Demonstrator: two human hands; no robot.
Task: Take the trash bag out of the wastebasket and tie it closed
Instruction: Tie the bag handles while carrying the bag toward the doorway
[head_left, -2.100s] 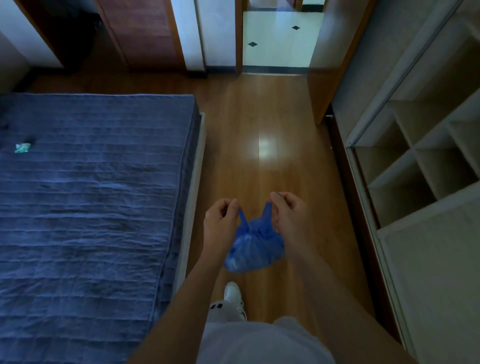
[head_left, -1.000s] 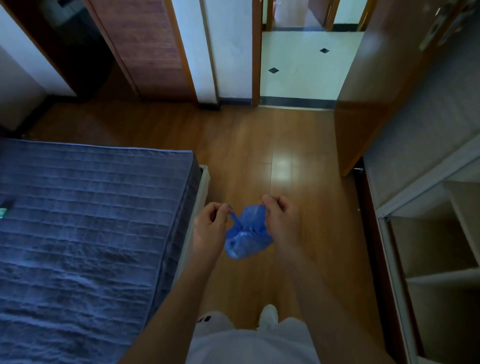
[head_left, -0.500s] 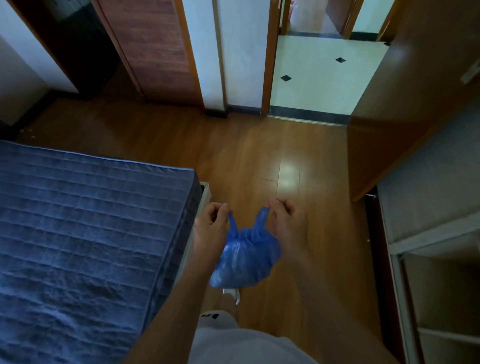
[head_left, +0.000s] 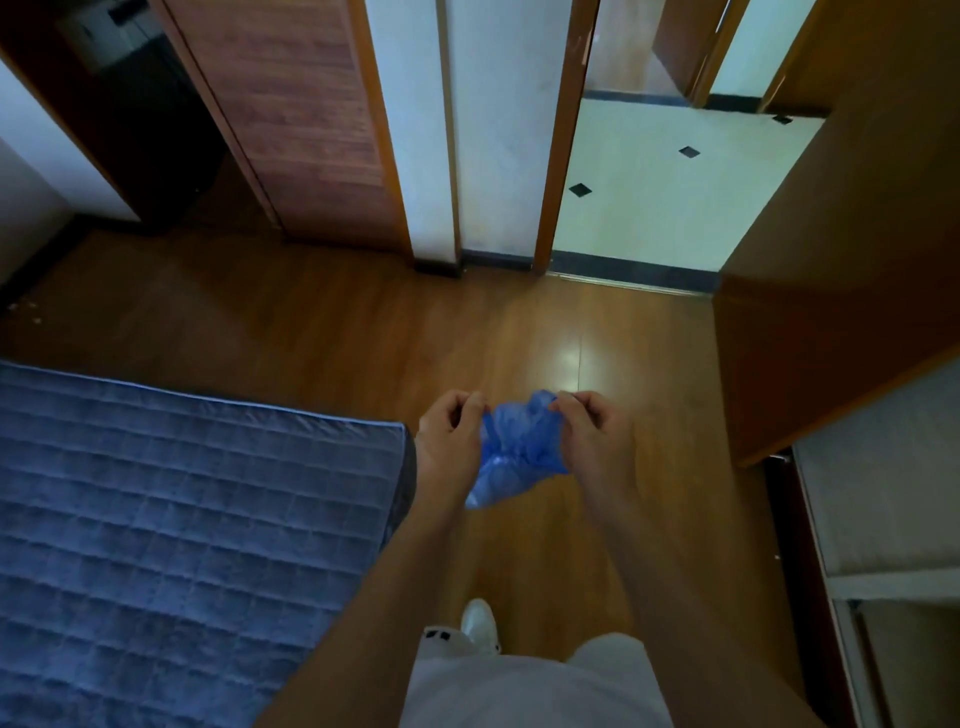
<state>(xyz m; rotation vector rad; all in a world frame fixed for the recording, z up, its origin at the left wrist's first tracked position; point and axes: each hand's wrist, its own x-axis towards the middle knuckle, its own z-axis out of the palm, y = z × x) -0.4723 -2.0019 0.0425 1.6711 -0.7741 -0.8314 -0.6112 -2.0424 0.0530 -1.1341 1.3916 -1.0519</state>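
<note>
- Left hand (head_left: 451, 441) and right hand (head_left: 595, 439), at frame centre, each pinch a gathered corner of the blue trash bag (head_left: 514, 452).
- The bag hangs between and below the two grips, bulging toward the lower left; both hands are equally near, its top bunched between them.
- No wastebasket is visible; judged stage: knotting.
- Beneath, the wooden floor (head_left: 332, 322); the blue mattress (head_left: 171, 519) fills lower left, the tiled doorway (head_left: 670, 197) upper right.

Crinkled plastic trash bag (head_left: 519, 447) (glossy floor (head_left: 363, 332))
</note>
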